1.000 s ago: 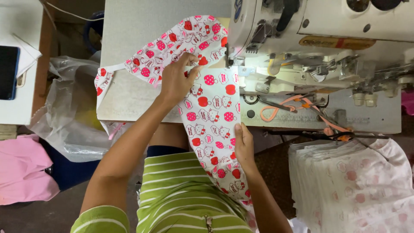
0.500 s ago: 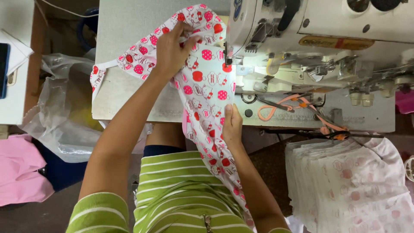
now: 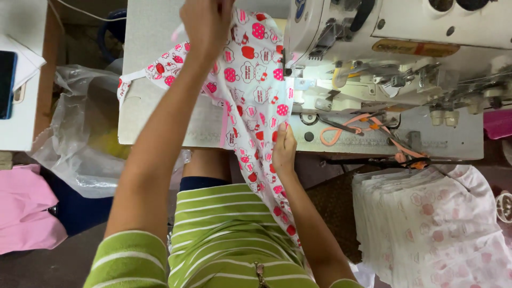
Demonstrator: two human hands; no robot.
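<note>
A white cloth piece printed with red and pink apples (image 3: 256,96) lies across the sewing table (image 3: 154,37) and hangs down over my lap. My left hand (image 3: 207,20) grips the cloth's far end near the top of the view, lifted beside the white sewing machine (image 3: 384,48). My right hand (image 3: 284,150) pinches the cloth at the table's front edge, just left of the needle area. The lit needle plate (image 3: 312,96) sits right of the cloth.
Orange-handled scissors (image 3: 354,125) lie on the machine bed. A stack of printed white cloth pieces (image 3: 426,224) sits at the right. A clear plastic bag (image 3: 80,138) hangs left of the table. Pink fabric (image 3: 24,213) lies lower left; a dark phone (image 3: 6,82) rests on a white side surface.
My left hand has slid the cloth's far end away from me, up the table past the machine head. My right hand stayed on the cloth at the table's edge.
</note>
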